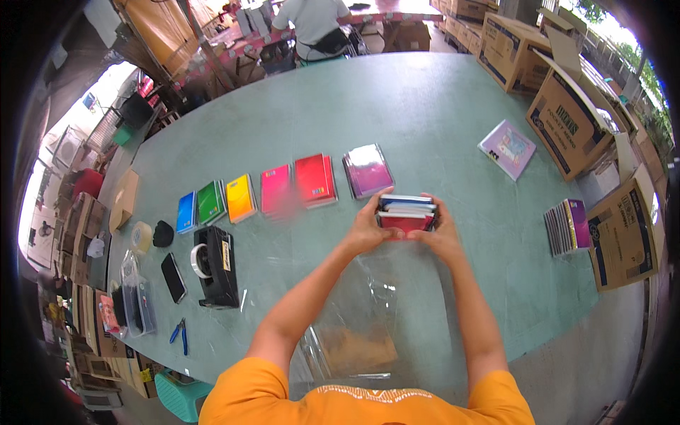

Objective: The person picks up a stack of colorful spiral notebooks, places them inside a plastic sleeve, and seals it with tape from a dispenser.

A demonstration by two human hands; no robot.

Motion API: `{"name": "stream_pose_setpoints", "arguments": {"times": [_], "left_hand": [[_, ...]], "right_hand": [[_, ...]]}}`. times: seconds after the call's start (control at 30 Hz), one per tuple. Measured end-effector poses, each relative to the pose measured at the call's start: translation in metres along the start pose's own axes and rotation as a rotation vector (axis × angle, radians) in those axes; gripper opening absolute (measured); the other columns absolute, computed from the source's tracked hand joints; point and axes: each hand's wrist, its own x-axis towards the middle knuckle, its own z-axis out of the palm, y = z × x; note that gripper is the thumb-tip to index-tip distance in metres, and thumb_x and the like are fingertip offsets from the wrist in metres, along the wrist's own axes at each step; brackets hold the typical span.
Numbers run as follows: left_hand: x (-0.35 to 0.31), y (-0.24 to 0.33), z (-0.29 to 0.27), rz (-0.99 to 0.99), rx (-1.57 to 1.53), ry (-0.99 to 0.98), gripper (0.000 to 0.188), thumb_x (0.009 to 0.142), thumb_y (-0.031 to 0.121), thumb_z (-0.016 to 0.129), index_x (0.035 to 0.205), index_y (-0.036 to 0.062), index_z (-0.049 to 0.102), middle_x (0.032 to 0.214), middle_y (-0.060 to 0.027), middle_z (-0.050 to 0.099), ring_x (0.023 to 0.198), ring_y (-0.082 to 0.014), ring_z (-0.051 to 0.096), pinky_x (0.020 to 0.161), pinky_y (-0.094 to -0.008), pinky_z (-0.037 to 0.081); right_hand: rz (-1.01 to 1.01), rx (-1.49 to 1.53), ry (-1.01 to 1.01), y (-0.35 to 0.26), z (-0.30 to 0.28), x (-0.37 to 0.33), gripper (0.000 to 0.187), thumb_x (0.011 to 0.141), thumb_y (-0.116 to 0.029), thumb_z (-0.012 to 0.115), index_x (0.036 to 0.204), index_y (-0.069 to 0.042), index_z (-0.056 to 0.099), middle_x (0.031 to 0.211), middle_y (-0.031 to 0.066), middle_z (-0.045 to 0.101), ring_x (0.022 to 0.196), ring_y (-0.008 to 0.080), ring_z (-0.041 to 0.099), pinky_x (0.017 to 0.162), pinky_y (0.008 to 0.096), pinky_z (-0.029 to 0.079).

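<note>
Between my two hands is a stack of small notebooks (406, 212), stood on edge with a red cover toward me. My left hand (366, 229) grips its left side and my right hand (446, 230) its right side, thumbs on the red cover. Beyond them, a row of small notebook piles lies on the green table (439, 92): blue (186, 211), green (210, 202), yellow (241, 198), pink (275, 185), red (314, 178) and purple (368, 170). Clear plastic sheets or bags (361, 312) lie under my forearms.
At left are a black tape dispenser (218, 265), a phone (173, 278), blue pliers (181, 336), a tape roll (141, 238) and a plastic container (138, 304). At right stand a notebook stack (565, 228), a lilac pack (508, 149) and cardboard boxes (570, 120). A person (312, 28) sits beyond the table.
</note>
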Motion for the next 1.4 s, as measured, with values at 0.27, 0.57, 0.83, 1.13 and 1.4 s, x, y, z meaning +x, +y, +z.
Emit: {"name": "stream_pose_setpoints", "arguments": {"times": [0.27,0.57,0.83,1.13,1.4], "left_hand": [[0.006,-0.006,0.015,-0.036,0.002,-0.003,0.059,0.060,0.001,0.077,0.112,0.0065,0.048,0.098,-0.0043,0.061,0.091,-0.0120,0.056,0.082,-0.0280,0.046],[0.013,-0.027,0.024,-0.016,-0.018,0.008,0.043,0.065,0.003,0.076,0.103,0.0068,0.056,0.096,-0.0021,0.063,0.090,-0.0099,0.057,0.081,-0.0278,0.047],[0.012,-0.056,0.035,-0.122,0.176,0.017,0.038,0.066,0.004,0.075,0.101,0.0047,0.061,0.099,-0.0058,0.066,0.090,-0.0140,0.060,0.080,-0.0291,0.047],[0.014,-0.074,0.036,-0.040,0.096,0.045,0.038,0.066,0.004,0.075,0.101,0.0037,0.062,0.099,-0.0063,0.066,0.089,-0.0144,0.060,0.080,-0.0299,0.048],[0.014,-0.056,0.036,-0.208,-0.215,0.003,0.038,0.066,-0.003,0.072,0.102,0.0014,0.061,0.096,-0.0044,0.065,0.084,-0.0121,0.058,0.073,-0.0303,0.051]], "right_hand": [[-0.053,-0.094,0.048,0.019,-0.012,0.003,0.063,0.049,-0.022,0.090,0.099,-0.006,0.056,0.085,0.0020,0.062,0.081,0.0119,0.058,0.076,0.0272,0.048],[-0.159,-0.235,0.024,0.023,-0.006,0.006,0.052,0.050,-0.024,0.089,0.089,-0.005,0.062,0.090,0.0014,0.065,0.084,0.0116,0.060,0.077,0.0291,0.048],[-0.011,-0.187,-0.056,0.036,-0.015,0.004,0.052,0.052,-0.026,0.088,0.093,-0.005,0.064,0.084,0.0024,0.067,0.077,0.0093,0.060,0.071,0.0264,0.048],[-0.046,-0.143,-0.012,0.032,-0.010,0.004,0.051,0.054,-0.028,0.087,0.093,-0.005,0.064,0.082,0.0029,0.066,0.076,0.0099,0.059,0.071,0.0267,0.048],[0.071,-0.272,-0.057,0.015,-0.008,0.005,0.053,0.055,-0.029,0.086,0.095,-0.004,0.065,0.091,0.0068,0.066,0.083,0.0149,0.062,0.076,0.0302,0.048]]}}
